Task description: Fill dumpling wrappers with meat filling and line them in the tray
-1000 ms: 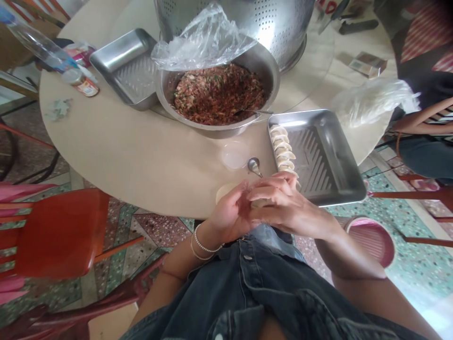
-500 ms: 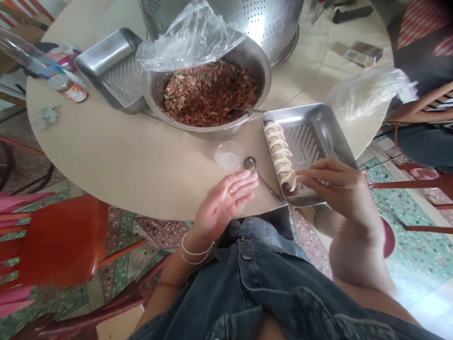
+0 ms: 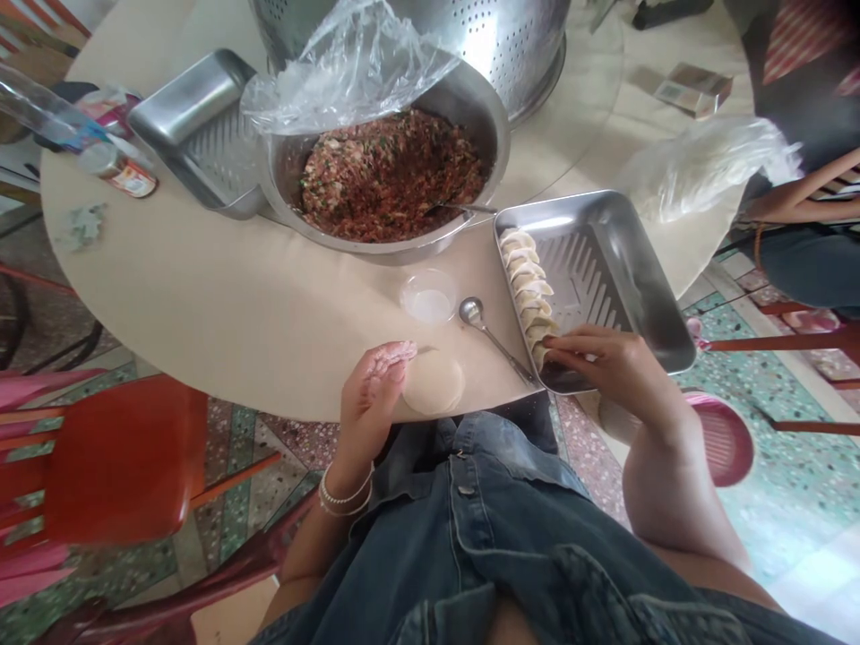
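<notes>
My right hand (image 3: 608, 363) reaches into the near corner of a steel tray (image 3: 662, 309). Its fingertips are pinched on the last dumpling (image 3: 541, 351) of a row of folded dumplings (image 3: 528, 278) along the tray's left side. My left hand (image 3: 372, 390) rests knuckles up at the table's near edge, its floured fingers curled onto the left rim of a round stack of dumpling wrappers (image 3: 435, 383). A spoon (image 3: 489, 334) and a small clear dish of water (image 3: 430, 298) lie just beyond the wrappers. A big steel bowl of minced filling (image 3: 393, 175) stands behind them.
A second steel tray (image 3: 202, 125), a colander (image 3: 484, 36) and a clear plastic bag (image 3: 349, 72) stand at the back. A bottle (image 3: 40, 107) and a jar (image 3: 124, 175) are far left. Another person (image 3: 806, 98) sits at right beside a white bag (image 3: 699, 166). A red chair (image 3: 114, 457) stands left, a pink stool (image 3: 722, 439) right.
A second ago both hands were closed together over a dumpling at the table edge. My right hand carried it to the tray's row; my left hand opened, then dropped onto the wrapper stack.
</notes>
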`<state>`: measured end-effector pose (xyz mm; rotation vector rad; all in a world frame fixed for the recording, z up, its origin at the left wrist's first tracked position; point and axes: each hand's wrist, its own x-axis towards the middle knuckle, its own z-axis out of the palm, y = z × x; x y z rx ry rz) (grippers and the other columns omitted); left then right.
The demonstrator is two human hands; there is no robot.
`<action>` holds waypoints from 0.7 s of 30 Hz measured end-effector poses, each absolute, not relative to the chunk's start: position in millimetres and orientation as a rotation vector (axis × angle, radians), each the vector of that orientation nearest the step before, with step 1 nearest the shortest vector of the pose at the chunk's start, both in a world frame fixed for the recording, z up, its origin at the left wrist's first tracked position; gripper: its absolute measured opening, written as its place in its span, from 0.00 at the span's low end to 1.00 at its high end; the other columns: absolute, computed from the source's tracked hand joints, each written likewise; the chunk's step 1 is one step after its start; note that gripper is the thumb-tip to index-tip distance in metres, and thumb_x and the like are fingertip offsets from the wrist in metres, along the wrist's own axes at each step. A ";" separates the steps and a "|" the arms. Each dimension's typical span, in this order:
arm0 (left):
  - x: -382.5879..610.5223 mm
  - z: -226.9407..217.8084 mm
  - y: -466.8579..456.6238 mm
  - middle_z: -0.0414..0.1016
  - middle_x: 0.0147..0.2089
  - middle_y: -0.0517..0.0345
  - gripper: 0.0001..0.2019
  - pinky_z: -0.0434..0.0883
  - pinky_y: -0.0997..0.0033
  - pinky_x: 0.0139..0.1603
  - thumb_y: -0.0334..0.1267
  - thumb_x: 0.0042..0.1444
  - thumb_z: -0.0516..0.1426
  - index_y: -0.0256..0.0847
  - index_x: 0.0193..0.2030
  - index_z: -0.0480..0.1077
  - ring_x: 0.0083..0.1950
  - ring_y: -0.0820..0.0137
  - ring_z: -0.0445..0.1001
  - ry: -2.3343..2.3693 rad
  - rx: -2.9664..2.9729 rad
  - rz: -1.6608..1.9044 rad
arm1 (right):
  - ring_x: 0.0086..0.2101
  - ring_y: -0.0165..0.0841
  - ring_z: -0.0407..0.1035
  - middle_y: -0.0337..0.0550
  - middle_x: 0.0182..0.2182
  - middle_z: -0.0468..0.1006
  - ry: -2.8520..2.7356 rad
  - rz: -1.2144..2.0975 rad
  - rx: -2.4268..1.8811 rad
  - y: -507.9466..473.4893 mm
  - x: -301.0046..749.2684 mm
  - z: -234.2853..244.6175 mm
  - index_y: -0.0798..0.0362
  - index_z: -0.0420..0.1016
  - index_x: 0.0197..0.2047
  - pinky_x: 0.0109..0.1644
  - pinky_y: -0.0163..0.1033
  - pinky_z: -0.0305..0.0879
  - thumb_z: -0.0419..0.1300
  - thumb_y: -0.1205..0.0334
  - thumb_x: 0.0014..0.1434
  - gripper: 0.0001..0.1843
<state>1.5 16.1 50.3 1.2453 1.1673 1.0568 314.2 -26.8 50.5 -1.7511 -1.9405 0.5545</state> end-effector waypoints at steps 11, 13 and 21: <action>-4.0 13.4 26.2 0.75 0.50 0.44 0.15 0.69 0.51 0.60 0.39 0.60 0.56 0.35 0.51 0.73 0.55 0.58 0.70 1.387 2.334 0.753 | 0.30 0.30 0.77 0.37 0.34 0.84 -1.937 0.609 -1.819 -30.1 313.9 56.2 0.48 0.81 0.38 0.33 0.35 0.71 0.61 0.58 0.60 0.07; -4.1 11.9 26.6 0.74 0.51 0.44 0.15 0.68 0.50 0.61 0.39 0.60 0.56 0.36 0.51 0.74 0.56 0.58 0.69 1.373 2.357 0.731 | 0.29 0.28 0.76 0.36 0.35 0.84 -1.898 0.570 -1.828 -31.3 314.0 61.1 0.47 0.81 0.40 0.32 0.34 0.71 0.62 0.57 0.60 0.08; -4.6 10.5 29.3 0.74 0.48 0.47 0.10 0.71 0.53 0.57 0.39 0.60 0.57 0.39 0.44 0.77 0.53 0.60 0.70 1.367 2.331 0.778 | 0.35 0.29 0.75 0.40 0.37 0.82 -1.722 0.333 -1.624 -28.3 257.5 94.8 0.47 0.79 0.44 0.36 0.35 0.73 0.61 0.63 0.61 0.09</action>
